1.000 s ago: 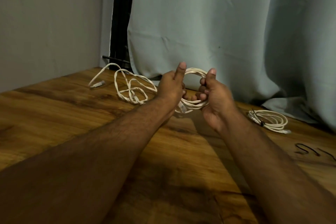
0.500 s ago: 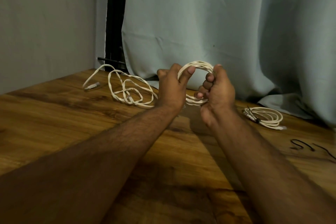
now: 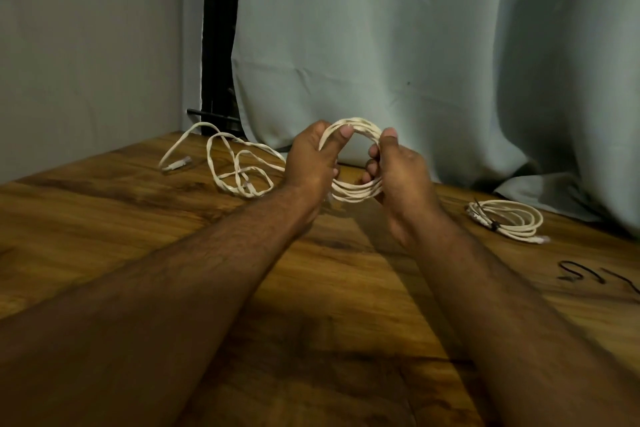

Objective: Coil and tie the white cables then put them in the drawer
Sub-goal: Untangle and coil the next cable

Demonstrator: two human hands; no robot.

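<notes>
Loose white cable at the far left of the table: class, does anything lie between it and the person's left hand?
Nothing visible does. The loose white cable sprawls just beside the left hand, with only bare table between. But both hands, the right hand too, grip the coiled cable.

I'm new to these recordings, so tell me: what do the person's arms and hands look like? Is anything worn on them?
Both forearms are bare, with visible hair and no sleeves in view. The left hand and right hand wear no gloves, and no rings, watch or wristband show. Nothing is marked or attached on either arm.
</notes>
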